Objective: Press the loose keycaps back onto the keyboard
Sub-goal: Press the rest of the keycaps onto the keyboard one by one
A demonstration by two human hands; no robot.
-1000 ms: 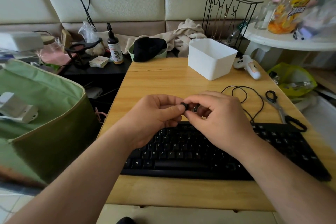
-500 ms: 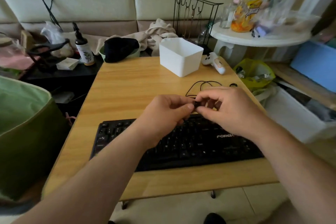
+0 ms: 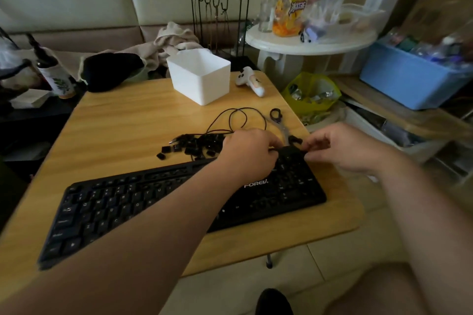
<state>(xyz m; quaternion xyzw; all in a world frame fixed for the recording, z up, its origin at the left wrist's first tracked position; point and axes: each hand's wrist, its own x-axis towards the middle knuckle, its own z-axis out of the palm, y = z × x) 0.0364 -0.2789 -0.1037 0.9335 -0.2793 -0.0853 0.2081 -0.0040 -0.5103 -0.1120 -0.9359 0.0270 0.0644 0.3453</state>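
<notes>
Two hands [image 3: 294,153] curled at keyboard [image 3: 153,202] corner | grip unclear | fingertips blurred

A black keyboard [image 3: 163,202] lies slantwise along the near edge of the wooden tabletop [image 3: 122,125]. Both hands sit at its far right corner: the left hand [image 3: 249,153] and the right hand [image 3: 343,148], fingers curled, though what they hold is blurred. A heap of loose keycaps [image 3: 197,147] lies behind the keyboard, beside a coiled black cable [image 3: 238,117] and scissors [image 3: 280,123]. A white bin [image 3: 202,79] stands near the far edge.
</notes>
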